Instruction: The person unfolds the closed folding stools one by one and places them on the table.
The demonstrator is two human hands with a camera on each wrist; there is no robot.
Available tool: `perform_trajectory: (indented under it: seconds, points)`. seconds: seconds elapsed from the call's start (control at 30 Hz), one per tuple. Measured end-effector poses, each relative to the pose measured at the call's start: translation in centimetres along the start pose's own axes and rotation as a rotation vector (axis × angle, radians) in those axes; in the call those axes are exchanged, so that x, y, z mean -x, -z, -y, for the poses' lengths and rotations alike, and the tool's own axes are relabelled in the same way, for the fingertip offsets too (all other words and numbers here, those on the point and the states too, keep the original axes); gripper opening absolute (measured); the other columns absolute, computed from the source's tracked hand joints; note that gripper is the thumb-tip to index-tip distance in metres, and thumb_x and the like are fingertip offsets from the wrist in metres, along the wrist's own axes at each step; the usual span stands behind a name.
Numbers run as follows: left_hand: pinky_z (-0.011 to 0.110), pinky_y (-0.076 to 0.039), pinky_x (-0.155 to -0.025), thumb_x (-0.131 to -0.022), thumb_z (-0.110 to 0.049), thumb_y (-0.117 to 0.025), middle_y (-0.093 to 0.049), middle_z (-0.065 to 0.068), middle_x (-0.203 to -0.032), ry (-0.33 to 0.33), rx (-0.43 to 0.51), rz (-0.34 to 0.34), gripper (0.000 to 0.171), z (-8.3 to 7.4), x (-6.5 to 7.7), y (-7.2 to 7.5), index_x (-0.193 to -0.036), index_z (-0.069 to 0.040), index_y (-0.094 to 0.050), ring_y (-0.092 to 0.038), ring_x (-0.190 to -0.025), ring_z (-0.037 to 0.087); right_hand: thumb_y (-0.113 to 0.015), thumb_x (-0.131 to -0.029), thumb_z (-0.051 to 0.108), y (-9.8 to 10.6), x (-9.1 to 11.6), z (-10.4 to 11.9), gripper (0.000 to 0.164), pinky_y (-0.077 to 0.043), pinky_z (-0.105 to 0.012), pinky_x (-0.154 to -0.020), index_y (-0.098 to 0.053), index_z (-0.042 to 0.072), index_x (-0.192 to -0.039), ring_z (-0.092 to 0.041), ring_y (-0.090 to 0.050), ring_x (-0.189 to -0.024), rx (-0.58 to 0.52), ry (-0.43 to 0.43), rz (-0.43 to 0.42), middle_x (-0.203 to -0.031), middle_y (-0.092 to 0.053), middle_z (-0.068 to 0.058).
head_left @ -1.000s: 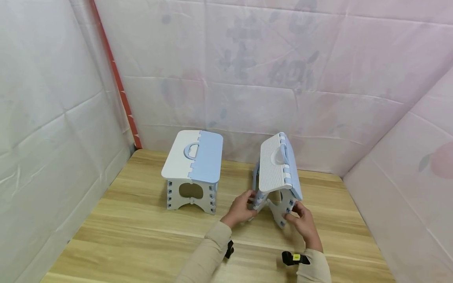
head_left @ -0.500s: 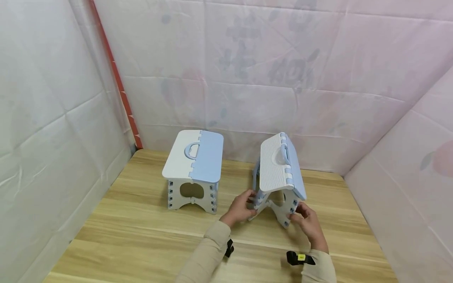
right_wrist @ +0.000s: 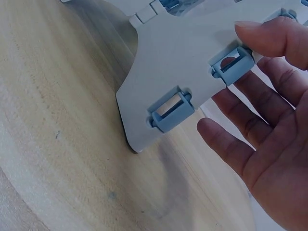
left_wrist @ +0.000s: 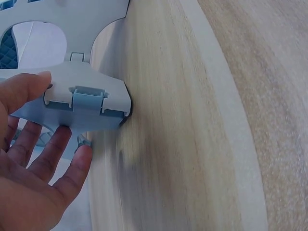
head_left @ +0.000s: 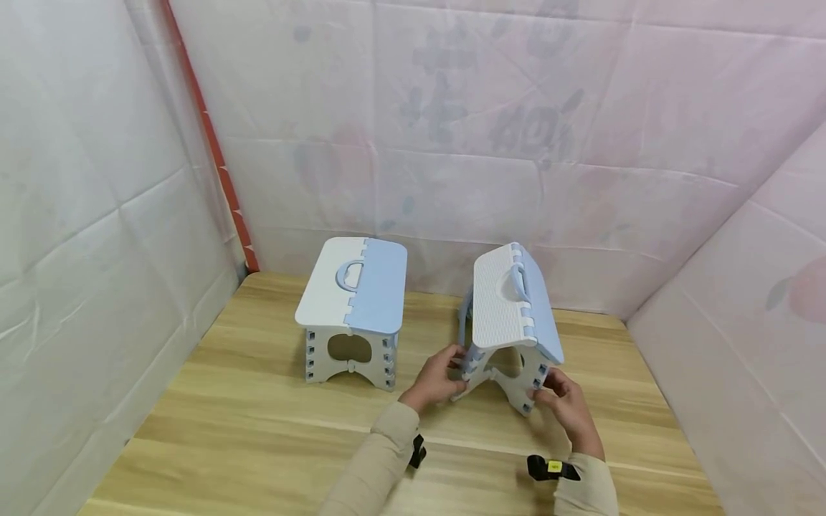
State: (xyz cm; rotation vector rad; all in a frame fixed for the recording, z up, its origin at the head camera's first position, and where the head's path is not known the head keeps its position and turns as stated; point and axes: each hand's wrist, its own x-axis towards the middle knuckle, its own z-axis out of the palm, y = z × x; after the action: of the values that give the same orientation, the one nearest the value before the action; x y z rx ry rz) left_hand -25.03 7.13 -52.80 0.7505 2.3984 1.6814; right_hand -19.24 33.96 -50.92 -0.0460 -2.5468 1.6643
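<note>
A white and blue folding stool [head_left: 500,297] stands half unfolded on the right of the table, its two top panels sloping down from the hinge like a roof. My left hand [head_left: 434,380] grips its left leg corner; in the left wrist view the thumb [left_wrist: 29,89] lies on the white face and the fingers reach round behind. At the right leg, my right hand [head_left: 571,412] pinches the edge, thumb [right_wrist: 269,36] in front and fingers behind. To the left, a second folding stool [head_left: 351,287] stands fully unfolded with a flat top.
Both stools stand on a wood-grain table [head_left: 258,430]. Pale printed sheeting [head_left: 452,143] hangs behind and on both sides, close to the table's back edge. A red strip [head_left: 216,143] runs down the left corner.
My right hand has moved to the right with the right leg, so the stool's legs stand wider apart and its top is less steep. The left hand has barely moved.
</note>
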Motion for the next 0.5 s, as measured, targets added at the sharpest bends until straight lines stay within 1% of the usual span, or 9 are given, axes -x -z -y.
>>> perform_trajectory:
  seconds: [0.1,0.2,0.37,0.5]
  points:
    - [0.03,-0.047,-0.08,-0.074,0.002,-0.071,-0.055,0.007,-0.121,-0.004,0.008,-0.003,0.053,0.07,0.07,0.01,-0.121,-0.01,-0.053,-0.056,-0.102,0.022,-0.068,-0.078,-0.001,0.03,0.04,0.03,0.044,-0.038,-0.018,-0.081,-0.053,-0.007,-0.119,-0.004,-0.052,-0.095,0.003,-0.015,0.0,-0.104,-0.061,-0.003]
    - [0.03,-0.047,-0.08,-0.074,0.001,-0.071,-0.055,0.006,-0.121,0.012,0.018,-0.002,0.052,0.12,0.09,0.08,-0.122,-0.012,-0.053,-0.056,-0.102,0.021,-0.069,-0.078,0.0,0.05,0.1,-0.01,0.044,-0.04,-0.019,-0.079,-0.053,-0.007,-0.118,-0.005,-0.053,-0.093,-0.002,-0.02,-0.002,-0.102,-0.061,-0.001]
    - [0.034,-0.048,-0.08,-0.076,0.001,-0.072,-0.055,0.003,-0.121,0.042,0.037,0.005,0.052,0.29,-0.02,0.23,-0.122,-0.014,-0.053,-0.055,-0.101,0.019,-0.069,-0.077,0.0,0.13,0.12,-0.14,0.044,-0.043,-0.019,-0.077,-0.054,-0.007,-0.117,-0.006,-0.054,-0.091,-0.02,-0.017,-0.006,-0.099,-0.061,0.001]
    - [0.037,-0.048,-0.082,-0.075,0.001,-0.072,-0.055,0.003,-0.121,0.04,0.045,0.008,0.053,0.18,-0.15,0.42,-0.122,-0.013,-0.053,-0.055,-0.102,0.019,-0.069,-0.077,0.001,0.24,0.07,-0.16,0.044,-0.043,-0.019,-0.076,-0.054,-0.008,-0.117,-0.006,-0.054,-0.091,-0.025,-0.018,-0.01,-0.099,-0.061,0.002]
